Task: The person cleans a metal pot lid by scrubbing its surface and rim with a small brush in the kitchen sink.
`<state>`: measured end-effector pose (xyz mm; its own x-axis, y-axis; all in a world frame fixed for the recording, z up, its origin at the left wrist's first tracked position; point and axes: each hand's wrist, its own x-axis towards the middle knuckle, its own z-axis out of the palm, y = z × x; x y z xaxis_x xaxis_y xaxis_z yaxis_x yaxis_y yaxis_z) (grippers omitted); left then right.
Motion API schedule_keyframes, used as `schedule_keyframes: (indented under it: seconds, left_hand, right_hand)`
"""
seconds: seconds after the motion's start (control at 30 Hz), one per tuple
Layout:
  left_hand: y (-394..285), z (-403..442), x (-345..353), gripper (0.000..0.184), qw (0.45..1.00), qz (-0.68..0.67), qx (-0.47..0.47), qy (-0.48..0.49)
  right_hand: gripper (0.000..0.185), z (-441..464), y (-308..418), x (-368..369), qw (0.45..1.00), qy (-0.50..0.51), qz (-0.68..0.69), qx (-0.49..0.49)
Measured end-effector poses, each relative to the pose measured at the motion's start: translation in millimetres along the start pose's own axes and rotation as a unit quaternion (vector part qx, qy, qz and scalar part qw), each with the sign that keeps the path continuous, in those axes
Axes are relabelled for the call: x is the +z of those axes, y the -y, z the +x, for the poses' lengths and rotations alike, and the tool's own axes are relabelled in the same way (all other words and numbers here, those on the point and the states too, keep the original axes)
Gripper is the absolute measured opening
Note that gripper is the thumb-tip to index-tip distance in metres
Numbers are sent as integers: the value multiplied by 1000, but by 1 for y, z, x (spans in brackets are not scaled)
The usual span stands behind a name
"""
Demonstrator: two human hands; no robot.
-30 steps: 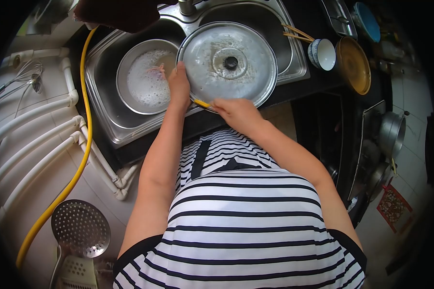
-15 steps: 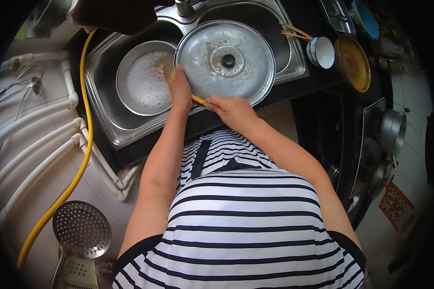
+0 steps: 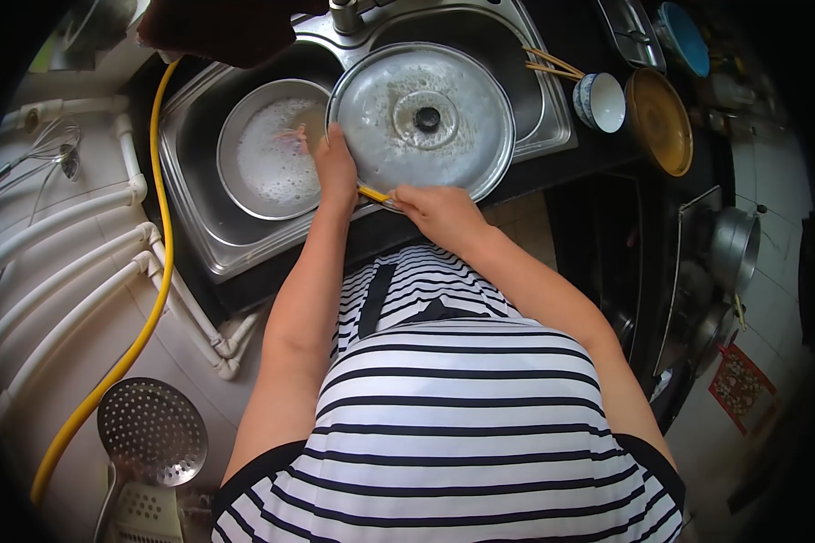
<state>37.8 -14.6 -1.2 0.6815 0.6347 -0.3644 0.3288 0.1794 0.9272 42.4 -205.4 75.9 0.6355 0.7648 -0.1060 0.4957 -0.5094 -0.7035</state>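
A large round metal pot lid with a black knob is held over the sink's front edge, its top facing me. My left hand grips the lid's left rim, thumb on the top face and the other fingers hidden underneath. At the near rim, my right hand is closed around a narrow yellow item, pressed against the lid's edge. Only a strip of that item shows, so I cannot tell its kind. Wet, foamy patches mark the lid. Left of it, a metal basin holds sudsy water and something pinkish.
The double steel sink lies under the lid and basin. To the right are chopsticks, bowls and a brown round tray. A yellow hose runs down the left, near white pipes and a skimmer.
Both hands keep their grip and nearly the same pose. The yellow item shows slightly more broadly at the near rim. The whole view has shifted a little.
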Motion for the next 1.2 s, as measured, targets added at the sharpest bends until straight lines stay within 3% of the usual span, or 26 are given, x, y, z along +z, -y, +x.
schedule_keyframes:
  seconds: [0.1, 0.17, 0.33, 0.5, 0.57, 0.67, 0.73, 0.77, 0.8, 0.83, 0.93, 1.03, 1.1, 1.2]
  left_hand:
    - [9, 6, -3, 45, 999, -36, -16, 11]
    - [16, 10, -4, 45, 999, -32, -7, 10]
    - [5, 2, 1, 45, 1000, -12, 20, -3]
    - [3, 1, 1, 46, 1000, 18, 13, -10]
    - [1, 0, 1, 46, 1000, 17, 16, -10]
    - [-2, -1, 2, 47, 999, 8, 32, -4]
    - [-1, 0, 1, 47, 999, 0, 43, -3]
    - [1, 3, -2, 49, 1000, -8, -6, 16]
    - [2, 4, -3, 52, 998, -15, -54, 36]
    - [1, 4, -2, 52, 998, -16, -53, 37]
    - [-2, 1, -1, 52, 999, 26, -28, 16]
    - [-3, -1, 0, 51, 997, 72, 15, -8]
    - [8, 5, -1, 46, 998, 49, 35, -11]
    - [12, 9, -2, 47, 1000, 21, 22, -7]
  right_hand:
    - [13, -3, -5, -15, 999, -3, 47, 0]
    - [13, -13, -11, -45, 993, 112, -27, 11]
    - [13, -18, -15, -58, 985, 153, -60, 43]
    - [14, 4, 1, 5, 998, -41, 38, 18]
    - [14, -1, -3, -6, 998, -31, 47, 13]
    - [15, -14, -8, -55, 989, 139, -41, 42]
    - [15, -20, -15, -69, 985, 156, -54, 49]
    - [15, -20, -16, -71, 981, 173, -65, 56]
    - [15, -18, -13, -68, 986, 156, -56, 35]
    - [15, -14, -8, -60, 986, 155, -57, 34]
    - [14, 3, 3, -11, 1000, 18, -5, 16]
    - [14, 10, 2, -6, 999, 28, 14, 21]
    - [14, 3, -1, -28, 999, 51, 7, 9]
    - [13, -9, 0, -70, 979, 184, -81, 37]
